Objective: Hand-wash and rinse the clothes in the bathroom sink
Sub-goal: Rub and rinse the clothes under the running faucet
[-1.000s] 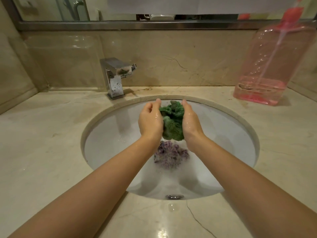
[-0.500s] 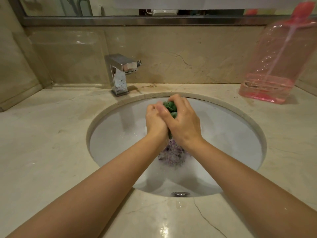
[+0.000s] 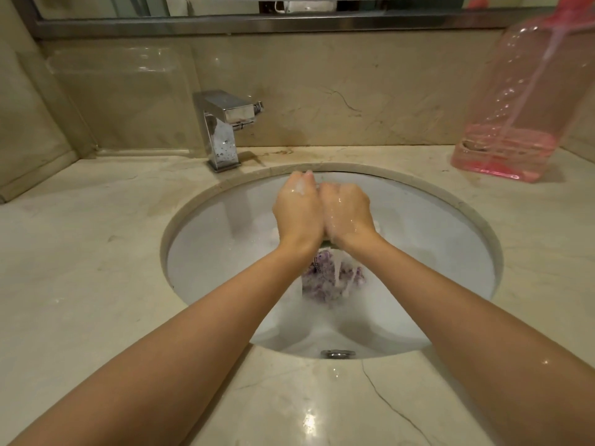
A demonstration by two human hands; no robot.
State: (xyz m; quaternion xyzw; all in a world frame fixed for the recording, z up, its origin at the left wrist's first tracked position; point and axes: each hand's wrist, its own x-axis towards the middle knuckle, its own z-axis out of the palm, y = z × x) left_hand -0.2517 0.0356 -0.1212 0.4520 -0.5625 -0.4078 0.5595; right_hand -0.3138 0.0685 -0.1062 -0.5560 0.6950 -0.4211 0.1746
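My left hand [image 3: 297,212] and my right hand [image 3: 346,210] are pressed together in fists above the white oval sink [image 3: 450,252]. Both are wet and soapy. They squeeze the green cloth [image 3: 329,242], which is almost wholly hidden, with only a sliver showing under the wrists. Water runs down from the hands onto a purple cloth [image 3: 322,281] lying in the soapy water below.
A square chrome tap [image 3: 222,130] stands at the sink's back left, not running. A large pink transparent pump bottle [image 3: 521,101] stands on the marble counter [image 3: 80,268] at the back right. An overflow fitting [image 3: 337,353] sits on the sink's near wall.
The hands closed from holding the green cloth between open palms to clenching it tightly. The cloth went out of sight, and water now streams from it into the sink.
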